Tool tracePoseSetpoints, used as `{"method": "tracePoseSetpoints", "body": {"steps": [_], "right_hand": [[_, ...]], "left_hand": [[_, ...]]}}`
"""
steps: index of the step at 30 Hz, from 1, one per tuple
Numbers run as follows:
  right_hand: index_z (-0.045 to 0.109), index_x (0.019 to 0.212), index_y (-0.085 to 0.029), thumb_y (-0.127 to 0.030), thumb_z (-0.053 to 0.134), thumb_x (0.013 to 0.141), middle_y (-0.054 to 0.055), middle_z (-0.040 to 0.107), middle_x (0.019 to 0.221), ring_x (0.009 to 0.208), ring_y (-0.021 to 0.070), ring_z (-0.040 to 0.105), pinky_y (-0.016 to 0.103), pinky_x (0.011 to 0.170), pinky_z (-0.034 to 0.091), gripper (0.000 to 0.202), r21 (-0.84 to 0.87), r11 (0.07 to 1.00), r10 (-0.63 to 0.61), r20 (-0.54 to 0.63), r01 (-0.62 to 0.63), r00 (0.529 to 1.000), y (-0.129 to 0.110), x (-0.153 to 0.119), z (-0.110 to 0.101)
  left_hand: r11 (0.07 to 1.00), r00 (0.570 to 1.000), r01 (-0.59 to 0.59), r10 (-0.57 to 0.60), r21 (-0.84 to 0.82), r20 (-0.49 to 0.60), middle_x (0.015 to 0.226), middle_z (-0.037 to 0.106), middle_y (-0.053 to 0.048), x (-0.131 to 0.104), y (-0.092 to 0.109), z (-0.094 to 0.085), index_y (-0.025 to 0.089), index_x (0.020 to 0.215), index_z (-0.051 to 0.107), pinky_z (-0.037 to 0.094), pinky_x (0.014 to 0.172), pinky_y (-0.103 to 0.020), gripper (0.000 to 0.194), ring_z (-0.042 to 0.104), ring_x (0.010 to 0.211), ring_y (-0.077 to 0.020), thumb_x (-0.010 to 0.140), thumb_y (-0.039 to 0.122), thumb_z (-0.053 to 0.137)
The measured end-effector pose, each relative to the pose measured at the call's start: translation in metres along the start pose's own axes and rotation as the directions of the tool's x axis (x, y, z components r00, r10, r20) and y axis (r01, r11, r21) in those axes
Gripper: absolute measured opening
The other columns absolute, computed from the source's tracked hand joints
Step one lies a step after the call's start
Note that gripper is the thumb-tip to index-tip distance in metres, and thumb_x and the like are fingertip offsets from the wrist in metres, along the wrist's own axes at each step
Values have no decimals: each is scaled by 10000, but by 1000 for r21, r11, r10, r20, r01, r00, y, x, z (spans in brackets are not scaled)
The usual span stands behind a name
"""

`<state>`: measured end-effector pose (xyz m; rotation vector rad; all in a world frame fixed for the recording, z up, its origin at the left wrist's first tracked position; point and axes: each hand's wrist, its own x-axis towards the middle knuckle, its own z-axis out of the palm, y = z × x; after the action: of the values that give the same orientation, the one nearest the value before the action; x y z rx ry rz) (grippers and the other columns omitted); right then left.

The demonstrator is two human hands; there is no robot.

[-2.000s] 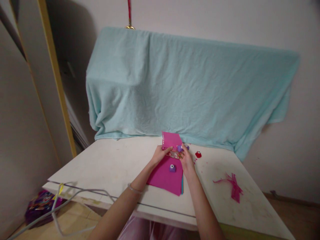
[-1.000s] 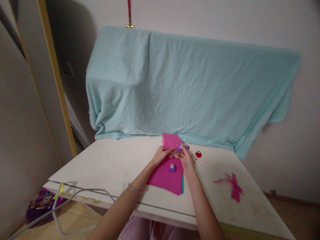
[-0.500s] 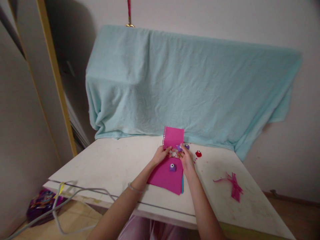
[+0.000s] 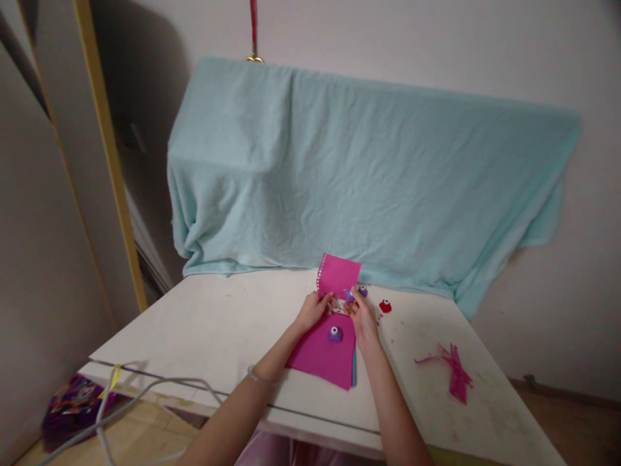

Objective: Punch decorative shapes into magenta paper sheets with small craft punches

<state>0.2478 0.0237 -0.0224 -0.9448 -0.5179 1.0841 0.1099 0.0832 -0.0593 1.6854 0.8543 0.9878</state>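
Observation:
A pink paper sheet (image 4: 339, 272) with a row of small holes along its left edge stands out beyond my hands. My left hand (image 4: 313, 310) pinches near its lower left edge. My right hand (image 4: 363, 317) has its fingers closed round a small purple paper punch (image 4: 348, 295), partly hidden by the fingers. Small pink and white cut bits (image 4: 338, 305) show between the hands. Below them lies a stack of pink sheets (image 4: 323, 359) with blue paper at its right edge. A purple punch with an eye-like button (image 4: 334, 333) rests on that stack.
Another purple punch (image 4: 362, 291) is just beyond my right hand, and a red punch (image 4: 385, 305) sits to its right. Crumpled pink plastic (image 4: 456, 375) lies on the white table (image 4: 233, 323). A light blue cloth (image 4: 378, 181) hangs behind; a grey cable (image 4: 160, 383) crosses the front left.
The view has tilted up slightly, so everything sits lower. The pink sheet has turned slightly clockwise between my hands. Both hands stay close together.

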Motion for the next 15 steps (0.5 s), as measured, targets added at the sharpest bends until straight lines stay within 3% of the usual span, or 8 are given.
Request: {"method": "tracePoseSetpoints", "body": {"steps": [5,11,15], "right_hand": [[669,865,-173,-408,812,617,3,677,723,539,116,589,231,513,484,371,16,1000,23,-15,-23,1000,3,7,-5],[685,897,-178,-401,817,611,38,721,862,628,159,656,269,587,527,386,-4,1000,26,-36,-26,999,4,12,-8],[694,904,-182,-388,811,622,51,724,914,659,170,669,277,610,537,369,-16,1000,-8,-55,7,998,2,6,-3]], "left_hand": [[994,998,54,-51,94,-35,537,621,-50,1,0,4,150,694,690,383,561,-249,581,572,529,-170,880,613,391],[927,997,5,23,375,-70,619,647,-60,-1,8,9,150,697,669,329,560,-241,611,573,580,-152,948,548,280],[900,997,37,-1,434,-82,598,634,-66,-3,12,9,145,675,660,314,545,-240,654,559,560,-145,953,564,243]]}}
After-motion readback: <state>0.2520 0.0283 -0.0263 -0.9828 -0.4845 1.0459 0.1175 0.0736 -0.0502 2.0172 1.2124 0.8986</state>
